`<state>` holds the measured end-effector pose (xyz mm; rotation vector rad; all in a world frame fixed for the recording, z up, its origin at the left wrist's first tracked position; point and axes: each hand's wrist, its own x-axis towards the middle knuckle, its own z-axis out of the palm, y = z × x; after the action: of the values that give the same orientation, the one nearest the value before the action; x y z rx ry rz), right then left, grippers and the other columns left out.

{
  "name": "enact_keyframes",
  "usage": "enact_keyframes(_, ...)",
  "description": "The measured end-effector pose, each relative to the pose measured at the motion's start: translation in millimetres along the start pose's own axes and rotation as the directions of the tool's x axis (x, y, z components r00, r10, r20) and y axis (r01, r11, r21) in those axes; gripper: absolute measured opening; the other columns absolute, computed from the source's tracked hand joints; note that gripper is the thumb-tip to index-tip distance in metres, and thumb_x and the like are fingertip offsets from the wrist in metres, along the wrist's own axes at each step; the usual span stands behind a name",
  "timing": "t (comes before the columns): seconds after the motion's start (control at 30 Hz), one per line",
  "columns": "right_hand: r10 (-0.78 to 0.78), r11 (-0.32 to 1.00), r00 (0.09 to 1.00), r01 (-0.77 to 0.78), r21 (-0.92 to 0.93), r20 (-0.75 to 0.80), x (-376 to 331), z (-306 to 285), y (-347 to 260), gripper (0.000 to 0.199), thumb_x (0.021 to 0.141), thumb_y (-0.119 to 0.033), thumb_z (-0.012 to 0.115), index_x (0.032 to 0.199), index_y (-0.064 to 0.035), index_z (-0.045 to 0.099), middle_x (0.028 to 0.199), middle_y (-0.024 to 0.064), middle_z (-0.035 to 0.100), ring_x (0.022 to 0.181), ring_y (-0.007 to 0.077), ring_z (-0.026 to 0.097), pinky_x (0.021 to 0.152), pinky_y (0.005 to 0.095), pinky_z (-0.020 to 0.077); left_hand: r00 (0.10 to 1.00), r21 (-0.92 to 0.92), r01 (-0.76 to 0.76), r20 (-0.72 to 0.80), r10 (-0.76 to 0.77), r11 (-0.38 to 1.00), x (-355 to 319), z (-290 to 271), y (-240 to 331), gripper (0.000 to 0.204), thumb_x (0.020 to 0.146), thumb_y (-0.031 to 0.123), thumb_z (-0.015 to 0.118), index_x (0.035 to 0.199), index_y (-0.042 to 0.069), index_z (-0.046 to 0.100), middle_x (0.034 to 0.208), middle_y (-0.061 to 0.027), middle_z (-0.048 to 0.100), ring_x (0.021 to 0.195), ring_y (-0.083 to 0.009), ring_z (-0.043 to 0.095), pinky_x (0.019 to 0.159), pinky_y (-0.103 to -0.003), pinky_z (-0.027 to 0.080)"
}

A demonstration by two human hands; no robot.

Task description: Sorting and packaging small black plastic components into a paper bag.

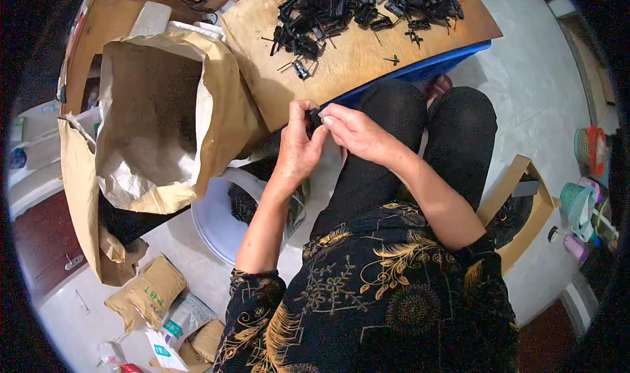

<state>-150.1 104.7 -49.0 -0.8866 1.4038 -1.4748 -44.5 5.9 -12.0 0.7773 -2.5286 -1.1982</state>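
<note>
Above my lap, at the near edge of the wooden tabletop [256, 25], both hands meet around a small black plastic part [313, 117]. My left hand [296, 146] grips it between thumb and fingers. The fingertips of my right hand [362, 134] are pinched at its right side; whether they hold a separate small piece is hidden. A heap of black plastic parts with thin prongs [321, 15] covers the far side of the tabletop. Nearer to me lie a loose black part with a shiny face [300, 69] and a small cross-shaped black piece [392, 60].
A big open brown paper sack [226, 104] stands at my left. Below it sits a white bucket [205, 219] with black pieces inside. An open cardboard box [499, 192] is by my right side. Filled bags [147, 291] lie on the floor at lower left.
</note>
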Motion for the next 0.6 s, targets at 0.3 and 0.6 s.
enact_keyframes(0.3,0.099,0.903,0.978,-0.167,0.396,0.186,-19,-18,-26,0.027,0.093,-0.024,0.044,0.111,-0.0047,0.049,0.063,-0.0042,0.051,0.044,-0.0001,0.035,0.039,0.0153,0.0259,0.870,-0.804,0.447,0.492,0.016,0.391,-13,-20,29,0.044,0.084,0.008,0.054,0.123,0.012,0.035,0.077,-0.0068,0.055,0.043,-0.0084,0.040,0.036,-0.019,0.026)
enact_keyframes(0.6,-0.040,0.758,0.901,-0.255,0.600,0.433,-30,-21,-34,0.030,0.089,-0.025,0.052,0.113,-0.0072,0.048,0.062,-0.0016,0.056,0.044,0.0006,0.039,0.039,0.0141,0.0259,0.873,-0.887,0.461,0.449,0.191,-0.020,-26,-14,38,0.066,0.082,0.005,0.054,0.137,0.014,0.019,0.095,-0.0166,0.054,0.036,-0.0129,0.041,0.033,-0.019,0.031)
